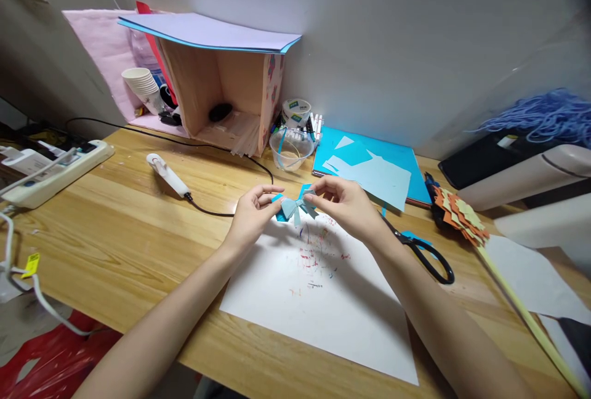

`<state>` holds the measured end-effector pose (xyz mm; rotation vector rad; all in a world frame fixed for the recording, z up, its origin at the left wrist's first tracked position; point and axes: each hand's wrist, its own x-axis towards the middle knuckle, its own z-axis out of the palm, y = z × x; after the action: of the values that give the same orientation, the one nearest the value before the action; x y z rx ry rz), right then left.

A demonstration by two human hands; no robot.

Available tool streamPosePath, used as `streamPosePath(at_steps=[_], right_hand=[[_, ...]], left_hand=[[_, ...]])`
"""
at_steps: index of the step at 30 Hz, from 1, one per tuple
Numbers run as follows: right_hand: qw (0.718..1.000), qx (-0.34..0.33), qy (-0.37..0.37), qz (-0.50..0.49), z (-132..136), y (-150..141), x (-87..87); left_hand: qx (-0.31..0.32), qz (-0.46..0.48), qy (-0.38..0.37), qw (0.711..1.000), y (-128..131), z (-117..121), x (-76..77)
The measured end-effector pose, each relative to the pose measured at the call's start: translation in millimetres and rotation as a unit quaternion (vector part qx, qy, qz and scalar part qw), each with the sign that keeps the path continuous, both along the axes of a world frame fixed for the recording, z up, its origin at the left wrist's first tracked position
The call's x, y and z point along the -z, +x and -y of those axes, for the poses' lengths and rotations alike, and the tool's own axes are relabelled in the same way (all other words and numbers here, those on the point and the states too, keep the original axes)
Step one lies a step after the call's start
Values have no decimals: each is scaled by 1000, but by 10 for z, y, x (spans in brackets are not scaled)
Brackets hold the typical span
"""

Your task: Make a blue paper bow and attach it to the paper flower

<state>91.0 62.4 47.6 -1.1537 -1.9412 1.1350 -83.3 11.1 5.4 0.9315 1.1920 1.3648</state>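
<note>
Between my two hands is a small paper bow (pixel 296 207), pale blue in the middle with brighter blue pieces at both sides. My left hand (pixel 252 211) pinches its left side between thumb and fingers. On the right side, my right hand (pixel 346 202) grips it the same way. The bow is held over the far edge of a white paper sheet (pixel 355 331) marked with coloured scribbles. Black-handled scissors (pixel 427 257) lie beside my right forearm, their blades partly hidden behind it.
A white glue gun (pixel 167 175) with a black cord lies to the left. Behind stand an open box (pixel 270 103) and a clear plastic cup (pixel 290 151). Blue paper (pixel 401 159) with cut offcuts lies back right, near a paper flower (pixel 457 211). A power strip (pixel 60 174) sits far left.
</note>
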Motion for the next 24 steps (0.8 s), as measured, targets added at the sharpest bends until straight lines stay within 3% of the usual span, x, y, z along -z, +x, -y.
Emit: streamPosePath(at_steps=[7,24], right_hand=[[999,22,28,21,28,-15,26],[999,35,-3,0,42,-26,37]], left_hand=[[-6,6,-6,1000,1,-10,8],[-1,-1,12,1000,34,-7,-25]])
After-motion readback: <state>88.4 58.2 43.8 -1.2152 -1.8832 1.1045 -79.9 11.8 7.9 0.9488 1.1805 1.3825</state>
